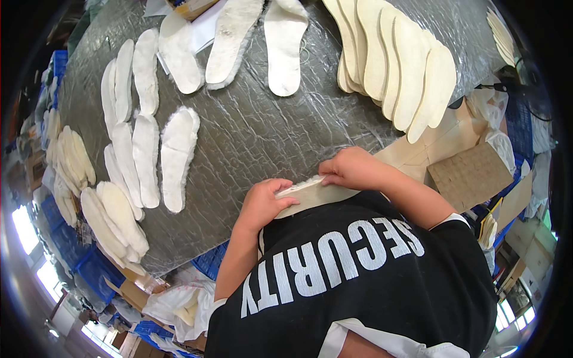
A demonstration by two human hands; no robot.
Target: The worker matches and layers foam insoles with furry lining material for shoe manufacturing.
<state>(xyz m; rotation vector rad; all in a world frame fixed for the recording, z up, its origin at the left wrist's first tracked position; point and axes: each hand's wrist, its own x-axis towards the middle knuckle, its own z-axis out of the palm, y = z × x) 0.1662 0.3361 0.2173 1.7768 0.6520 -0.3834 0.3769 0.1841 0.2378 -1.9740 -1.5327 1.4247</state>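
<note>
Close against my body, at the table's near edge, a cream insole [315, 195] with white fleece showing along its upper edge is held sideways between my two hands. My left hand [262, 204] grips one end, thumb in front and fingers behind. Near the other end, my right hand [353, 169] pinches the fleecy edge between thumb and fingers. The insole's lower side rests by my black shirt. Beyond my hands, a single white fleece insole [179, 158] lies on the table to the left.
The dark table [250, 134] has a wrinkled plastic cover. Fanned cream insoles [412, 71] overlap at the far right; several white fleece ones [284, 51] lie at the back and left. More insole piles [113, 221] sit along the left edge. A cardboard piece [470, 174] stands at right.
</note>
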